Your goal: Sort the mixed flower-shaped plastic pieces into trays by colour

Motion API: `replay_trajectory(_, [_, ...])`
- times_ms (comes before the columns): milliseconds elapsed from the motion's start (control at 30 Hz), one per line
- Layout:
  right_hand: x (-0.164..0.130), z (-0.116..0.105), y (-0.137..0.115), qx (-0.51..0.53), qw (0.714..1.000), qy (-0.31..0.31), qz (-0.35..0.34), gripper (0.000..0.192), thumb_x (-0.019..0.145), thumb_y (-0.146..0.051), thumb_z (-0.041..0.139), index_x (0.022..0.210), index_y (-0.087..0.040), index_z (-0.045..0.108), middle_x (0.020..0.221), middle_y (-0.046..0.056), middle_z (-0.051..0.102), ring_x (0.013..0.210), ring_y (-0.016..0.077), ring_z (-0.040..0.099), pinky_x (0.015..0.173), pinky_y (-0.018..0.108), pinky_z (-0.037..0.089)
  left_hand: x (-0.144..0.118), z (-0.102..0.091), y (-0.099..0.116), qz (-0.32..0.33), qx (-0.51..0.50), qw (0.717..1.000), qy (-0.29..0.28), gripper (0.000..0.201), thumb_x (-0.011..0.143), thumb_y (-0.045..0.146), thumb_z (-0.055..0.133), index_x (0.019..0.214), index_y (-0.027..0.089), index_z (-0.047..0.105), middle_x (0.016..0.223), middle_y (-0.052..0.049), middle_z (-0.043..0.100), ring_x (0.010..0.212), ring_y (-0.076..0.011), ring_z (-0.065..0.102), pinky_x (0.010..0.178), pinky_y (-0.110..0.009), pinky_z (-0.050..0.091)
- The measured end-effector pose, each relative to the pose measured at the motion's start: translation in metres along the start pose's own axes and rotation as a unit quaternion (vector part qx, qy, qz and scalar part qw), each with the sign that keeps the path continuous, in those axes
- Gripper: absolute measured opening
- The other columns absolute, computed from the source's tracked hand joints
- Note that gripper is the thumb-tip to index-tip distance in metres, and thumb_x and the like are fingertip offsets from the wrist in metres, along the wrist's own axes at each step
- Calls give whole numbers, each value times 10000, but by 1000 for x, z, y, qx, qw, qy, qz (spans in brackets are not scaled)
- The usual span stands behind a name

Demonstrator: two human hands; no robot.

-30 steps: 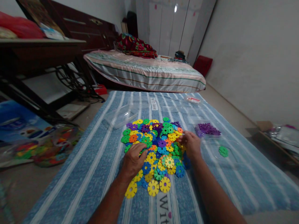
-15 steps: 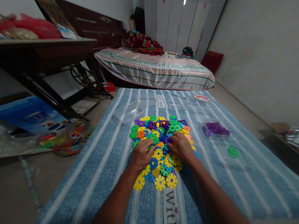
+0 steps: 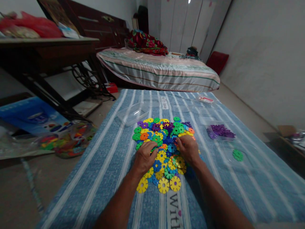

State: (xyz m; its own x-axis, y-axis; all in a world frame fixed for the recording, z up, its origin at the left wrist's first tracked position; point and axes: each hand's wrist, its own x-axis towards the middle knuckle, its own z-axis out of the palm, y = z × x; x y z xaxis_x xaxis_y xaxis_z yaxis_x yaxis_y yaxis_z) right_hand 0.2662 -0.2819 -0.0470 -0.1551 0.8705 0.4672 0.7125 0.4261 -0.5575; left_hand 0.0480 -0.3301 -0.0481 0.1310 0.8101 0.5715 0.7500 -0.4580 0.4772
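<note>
Striped blanket, multicoloured flower-shaped discs heaped.

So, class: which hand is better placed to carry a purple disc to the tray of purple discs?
Probably the right hand: the purple-disc tray lies on its side of the disc pile, away from the left hand.

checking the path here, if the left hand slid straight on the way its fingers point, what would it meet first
The left hand points up and slightly right across the pile of discs. It would likely meet the green disc just past its fingertips first, though depth is hard to judge.
</note>
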Motion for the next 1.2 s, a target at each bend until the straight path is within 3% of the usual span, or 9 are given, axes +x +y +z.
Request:
replay_trajectory(67, [1,-6,4,111,989,34,89,423,898,-467,511,609,-175,614,596,12,559,597,156,511,586,268,365,0,0,0,-5,5,1000,-3,126,860,206,557,935,189,657,909,-62,717,898,-200,666,829,-342,545])
replay_trajectory(167, [7,-17,14,295,925,69,229,442,786,-554,631,571,-169,602,495,-11,540,469,129,463,475,249,341,-1,1,-1,-8,9,1000,-5,133,863,210,551,943,190,655,922,-62,716,908,-202,661,830,-340,540])
replay_trajectory(367, [30,-49,51,586,695,219,355,295,751,-451,702,683,-199,566,528,-33,606,511,132,607,499,224,492,-1,1,-2,-9,-1,1000,-9,137,855,200,549,942,193,655,912,-54,713,901,-198,660,832,-334,535])
replay_trajectory(433, [32,-55,56,625,644,243,369,256,802,-440,636,725,-206,565,550,-27,632,568,136,649,549,229,530,0,0,-2,-12,-2,1000,-10,136,860,212,548,939,193,657,914,-56,713,903,-197,661,835,-335,535])
replay_trajectory(500, [30,-53,56,613,658,225,376,244,780,-438,645,763,-201,592,566,-9,655,567,149,653,527,232,524,0,0,-2,-15,-1,1000,-7,136,864,225,546,932,193,660,912,-58,714,902,-196,662,842,-335,538])
replay_trajectory(667, [17,-25,46,442,814,177,332,299,652,-434,728,734,-158,649,542,6,642,454,135,554,458,230,440,0,0,-3,-25,0,1000,-6,151,862,236,549,936,196,674,919,-59,724,920,-197,669,859,-341,546])
replay_trajectory(867, [23,-2,52,250,940,127,191,331,767,-479,599,750,-164,699,689,24,665,662,180,602,649,279,455,-1,-1,-3,-17,7,1000,4,154,865,232,552,939,190,681,916,-65,730,910,-196,677,840,-338,558])
replay_trajectory(1033, [24,8,61,187,965,102,154,334,819,-452,538,745,-172,703,695,17,650,662,176,585,652,273,432,-1,1,2,12,33,999,30,122,879,199,548,924,181,660,882,-59,722,881,-184,673,819,-327,558])
replay_trajectory(1200, [23,10,67,271,945,57,173,336,796,-477,594,710,-172,704,649,12,645,644,178,592,619,259,440,2,4,16,31,46,998,21,99,886,180,552,913,184,648,876,-54,722,860,-174,676,783,-302,558])
